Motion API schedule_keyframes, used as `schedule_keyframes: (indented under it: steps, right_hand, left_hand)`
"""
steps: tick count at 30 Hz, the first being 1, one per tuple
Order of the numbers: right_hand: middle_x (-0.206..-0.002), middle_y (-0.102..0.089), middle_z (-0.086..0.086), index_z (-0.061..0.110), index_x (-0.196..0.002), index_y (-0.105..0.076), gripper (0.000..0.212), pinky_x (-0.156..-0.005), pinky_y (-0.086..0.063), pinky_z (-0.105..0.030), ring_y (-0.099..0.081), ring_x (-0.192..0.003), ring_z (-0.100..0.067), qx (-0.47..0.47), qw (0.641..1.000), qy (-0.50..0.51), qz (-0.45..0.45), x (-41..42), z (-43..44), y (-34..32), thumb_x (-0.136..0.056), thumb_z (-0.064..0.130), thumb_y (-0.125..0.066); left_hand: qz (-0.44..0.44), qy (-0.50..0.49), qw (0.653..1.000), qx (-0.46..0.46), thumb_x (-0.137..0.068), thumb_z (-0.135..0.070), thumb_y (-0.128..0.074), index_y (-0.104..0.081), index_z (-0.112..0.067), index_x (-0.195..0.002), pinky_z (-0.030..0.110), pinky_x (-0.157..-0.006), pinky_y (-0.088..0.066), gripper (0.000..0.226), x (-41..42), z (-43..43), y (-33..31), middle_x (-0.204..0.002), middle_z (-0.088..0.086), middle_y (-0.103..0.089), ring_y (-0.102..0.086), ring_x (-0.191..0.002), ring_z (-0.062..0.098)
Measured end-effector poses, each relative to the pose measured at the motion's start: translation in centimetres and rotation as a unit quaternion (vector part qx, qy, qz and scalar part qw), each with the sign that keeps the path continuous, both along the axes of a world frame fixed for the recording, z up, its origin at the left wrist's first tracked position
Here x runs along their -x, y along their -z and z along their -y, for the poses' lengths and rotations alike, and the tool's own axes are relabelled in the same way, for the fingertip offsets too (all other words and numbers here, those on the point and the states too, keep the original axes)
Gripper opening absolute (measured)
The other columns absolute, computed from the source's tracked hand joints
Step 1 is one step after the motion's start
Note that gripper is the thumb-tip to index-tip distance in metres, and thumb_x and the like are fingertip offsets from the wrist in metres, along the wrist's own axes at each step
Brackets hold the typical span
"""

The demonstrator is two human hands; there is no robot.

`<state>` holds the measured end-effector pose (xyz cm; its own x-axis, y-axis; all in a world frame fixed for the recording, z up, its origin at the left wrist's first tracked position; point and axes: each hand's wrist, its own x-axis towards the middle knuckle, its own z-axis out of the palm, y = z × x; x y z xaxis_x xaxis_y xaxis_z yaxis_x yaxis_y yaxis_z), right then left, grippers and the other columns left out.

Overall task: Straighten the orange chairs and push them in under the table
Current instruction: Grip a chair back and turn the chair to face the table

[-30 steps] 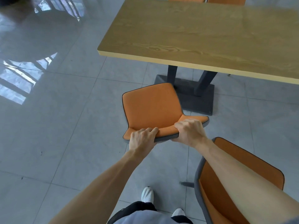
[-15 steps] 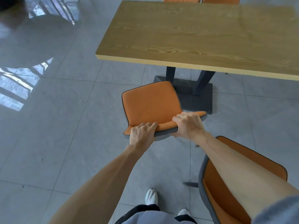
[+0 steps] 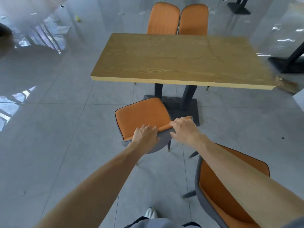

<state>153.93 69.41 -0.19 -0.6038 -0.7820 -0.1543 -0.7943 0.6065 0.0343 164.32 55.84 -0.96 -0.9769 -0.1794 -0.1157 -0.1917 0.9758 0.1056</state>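
An orange chair with a grey back shell stands in front of me, turned slightly, its seat just short of the wooden table. My left hand grips the top edge of its backrest. My right hand rests on the same edge further right, with its fingers loosening. A second orange chair stands at my lower right, partly hidden under my right forearm. Two more orange chairs sit pushed in at the table's far side.
The table stands on two dark posts and a dark base plate right beside the near chair's seat. Glossy grey floor tiles lie all around. Another dark table base shows at the right edge. My shoe is below.
The view has tilted up and drawn back, revealing the far chairs. The near chair has slid a little toward the table. My right hand's fingers have spread on the backrest edge.
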Motion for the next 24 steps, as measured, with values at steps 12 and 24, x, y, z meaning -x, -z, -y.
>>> schedule_keyframes:
  steps: [12,24]
  right_hand:
    - [-0.100,-0.066,-0.004,0.017,-0.104,-0.059,0.021,-0.085,-0.048,-0.032,-0.060,-0.091,-0.019,0.068,0.987,0.149,0.007,-7.5,-16.3,-3.5,-0.094,0.031,-0.048]
    - [-0.115,-0.066,-0.003,0.017,-0.118,-0.060,0.034,-0.093,-0.046,-0.038,-0.058,-0.106,-0.021,0.128,0.955,0.261,0.062,-17.1,-34.9,-1.8,-0.093,0.037,-0.051]
  left_hand:
    - [-0.049,0.190,0.979,-0.054,-0.094,-0.026,-0.045,-0.059,-0.010,-0.096,0.037,-0.075,-0.047,0.021,-0.6,-13.4,-2.7,-0.092,0.006,-0.064,-0.058,-0.089,0.025]
    - [-0.019,0.246,0.956,-0.156,-0.094,-0.037,-0.048,-0.051,-0.018,-0.126,0.038,-0.096,-0.041,0.038,-7.2,-30.5,-2.3,-0.127,0.001,-0.059,-0.051,-0.117,0.021]
